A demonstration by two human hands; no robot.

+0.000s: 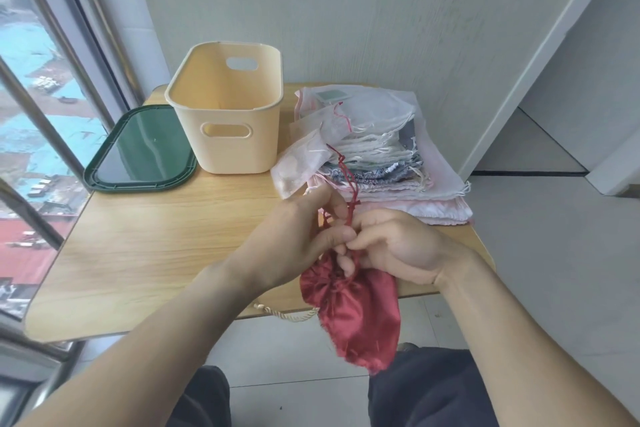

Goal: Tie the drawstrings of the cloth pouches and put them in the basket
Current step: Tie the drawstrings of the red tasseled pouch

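One red pouch (356, 308) with red drawstrings (348, 180), two hands: left (298, 243), right (398, 246); one cream basket (225, 135), one green lid (142, 149), one table (145, 236), one pile (374, 156) of pale pouches, too overlapped to count

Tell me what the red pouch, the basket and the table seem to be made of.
Red pouch: looks like satin, a glossy woven cloth; it shows soft sheen and gathered folds, fibre unclear. Basket: likely moulded plastic, matt cream, with smooth rounded walls and cut-out handles. Table: light wood-grain surface, possibly laminate rather than solid wood; the grain print looks even.
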